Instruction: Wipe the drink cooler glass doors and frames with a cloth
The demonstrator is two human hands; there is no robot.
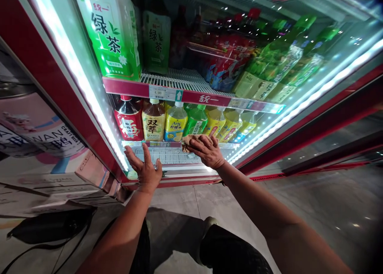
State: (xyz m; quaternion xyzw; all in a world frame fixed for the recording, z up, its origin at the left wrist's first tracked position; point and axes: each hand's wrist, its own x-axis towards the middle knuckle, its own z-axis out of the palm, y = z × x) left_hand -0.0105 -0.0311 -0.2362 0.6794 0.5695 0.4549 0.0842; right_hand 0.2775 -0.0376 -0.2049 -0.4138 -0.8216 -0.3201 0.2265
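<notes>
My right hand (pixel 208 149) is closed over a crumpled brown cloth (pixel 188 143) in front of the lower row of bottles. Just behind the cloth stand a green bottle (pixel 196 121) and a yellow-labelled bottle (pixel 215 124). My left hand (pixel 146 168) has its fingers spread and holds nothing. It hovers near the lower front of the drinks fridge, below a red-labelled bottle (pixel 129 120) and a brown drink bottle (pixel 153 122). Whether the cloth touches the shelf edge or the glass, I cannot tell.
An upper shelf (pixel 191 96) with a red price strip carries large green tea bottles (pixel 112 34) and other drinks. Bright light strips line both fridge sides. Stacked cartons and cans (pixel 44 126) stand at left, near a black bag (pixel 50 226) on the grey floor (pixel 179 198).
</notes>
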